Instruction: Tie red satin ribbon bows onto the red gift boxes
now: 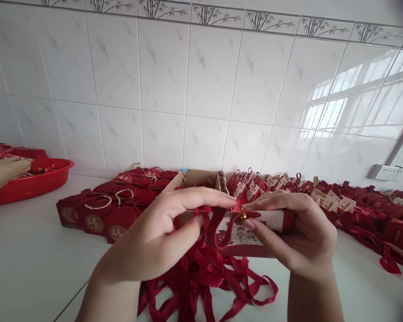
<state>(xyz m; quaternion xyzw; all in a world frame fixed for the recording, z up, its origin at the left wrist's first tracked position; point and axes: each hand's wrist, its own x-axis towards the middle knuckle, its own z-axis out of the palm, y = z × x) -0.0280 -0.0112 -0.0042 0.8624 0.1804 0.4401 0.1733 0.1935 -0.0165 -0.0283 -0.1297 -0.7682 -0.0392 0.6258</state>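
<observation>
A small red and white box (272,220) with printed figures on its front is held up between both hands, above the table. My left hand (164,228) is closed on the box's left end, thumb in front and fingers along the top. My right hand (292,228) grips the right part, its thumb beside a small gold stud (243,216). From the top edge a red strap loop (218,235) hangs down over the front. Below the box lies a tangled heap of red ribbons (204,277) on the white table (36,259).
Red boxes with cord handles (97,214) stand left of centre, beside an open cardboard box (201,178). Rows of red gift bags (329,201) line the tiled wall at right. At far left another person's hand (11,169) reaches over a red basin (47,181).
</observation>
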